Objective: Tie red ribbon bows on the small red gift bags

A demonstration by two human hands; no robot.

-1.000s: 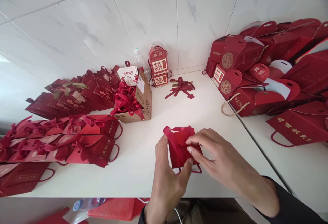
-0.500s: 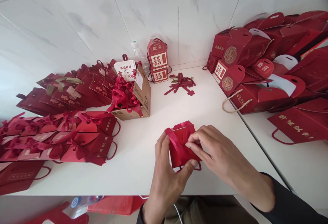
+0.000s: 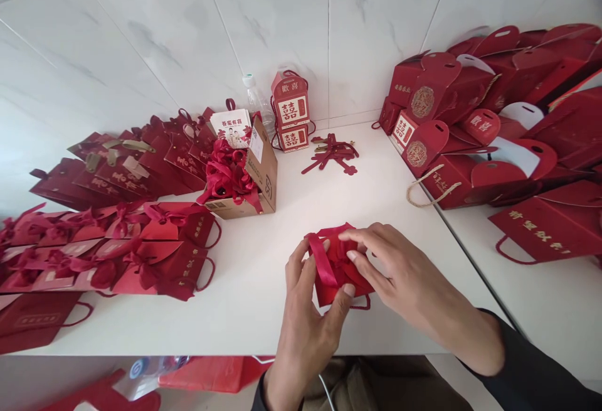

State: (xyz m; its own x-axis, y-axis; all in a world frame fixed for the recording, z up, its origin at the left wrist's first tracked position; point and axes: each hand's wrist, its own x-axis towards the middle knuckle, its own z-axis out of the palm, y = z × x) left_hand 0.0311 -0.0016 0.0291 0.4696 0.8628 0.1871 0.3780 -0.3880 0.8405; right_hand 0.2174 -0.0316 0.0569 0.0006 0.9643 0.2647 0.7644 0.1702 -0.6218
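A small red box [image 3: 324, 292] with a rope handle sits on the white table in front of me. A shiny red ribbon [image 3: 323, 263] lies over its top, gathered near the middle. My left hand [image 3: 313, 314] grips the box from the left, its thumb on the near side and its fingers at the left edge by the ribbon. On the right, my right hand [image 3: 399, 273] is over the box, with index finger and thumb apart at the gathered ribbon. Whether ribbon lies between those fingertips is hard to make out.
A cardboard box [image 3: 263, 172] of red ribbons stands back left. Rows of ribboned red boxes [image 3: 162, 270] fill the left. Stacked red boxes [image 3: 451, 91] stand right, beyond a table seam. Flat red straps [image 3: 332, 155] and two small boxes [image 3: 291, 110] are near the wall.
My right hand's index finger and thumb have spread from a pinch at the ribbon. My left fingers have shifted a little on the box, and the ribbon lies flatter.
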